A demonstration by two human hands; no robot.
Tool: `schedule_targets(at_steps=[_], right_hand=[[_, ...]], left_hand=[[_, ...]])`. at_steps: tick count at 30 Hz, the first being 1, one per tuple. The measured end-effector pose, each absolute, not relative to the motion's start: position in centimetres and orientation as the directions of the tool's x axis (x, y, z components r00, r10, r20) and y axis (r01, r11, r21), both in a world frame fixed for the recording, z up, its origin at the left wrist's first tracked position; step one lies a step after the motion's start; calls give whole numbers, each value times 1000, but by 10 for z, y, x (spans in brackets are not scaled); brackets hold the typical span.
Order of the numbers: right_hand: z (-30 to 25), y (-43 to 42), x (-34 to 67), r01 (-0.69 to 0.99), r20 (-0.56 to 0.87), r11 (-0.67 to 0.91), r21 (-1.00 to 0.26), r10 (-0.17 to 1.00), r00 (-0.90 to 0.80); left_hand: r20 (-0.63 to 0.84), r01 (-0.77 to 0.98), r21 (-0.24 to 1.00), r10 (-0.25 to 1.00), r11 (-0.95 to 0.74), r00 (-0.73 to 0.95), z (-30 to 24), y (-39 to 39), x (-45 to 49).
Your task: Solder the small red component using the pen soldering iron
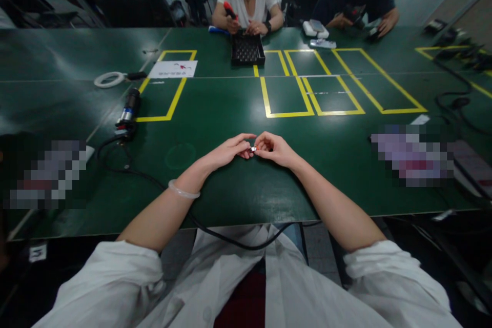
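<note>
My left hand and my right hand meet over the middle of the green table. Between their pinched fingertips sits a small silvery metal part. Both hands grip it, fingers curled, just above the table top. A pale bangle circles my left wrist. What kind of part it is I cannot make out at this size.
A black cable runs from a cylindrical electric tool at left past my left arm. Yellow taped rectangles mark the table. A black tray stands at the far edge before a seated person; another person sits at far right.
</note>
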State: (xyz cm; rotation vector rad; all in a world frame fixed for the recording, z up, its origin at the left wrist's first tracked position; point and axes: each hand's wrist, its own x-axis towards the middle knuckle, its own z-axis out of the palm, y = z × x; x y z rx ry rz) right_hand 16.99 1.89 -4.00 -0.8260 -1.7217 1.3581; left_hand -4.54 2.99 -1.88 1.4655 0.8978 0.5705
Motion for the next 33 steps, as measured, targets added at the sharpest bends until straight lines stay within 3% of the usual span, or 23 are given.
schedule_targets(at_steps=[17, 26, 33], right_hand=[[-43, 21, 172, 129, 229, 315, -940, 866, -444], [-43, 20, 171, 140, 159, 236, -961, 894, -420], [-42, 21, 172, 189, 180, 280, -941, 889, -421]], left_hand=[[-128, 190, 982, 821, 25, 556, -24, 30, -42], [-88, 156, 988, 840, 5, 535, -24, 26, -40], [-49, 157, 987, 858, -37, 511, -23, 24, -39]])
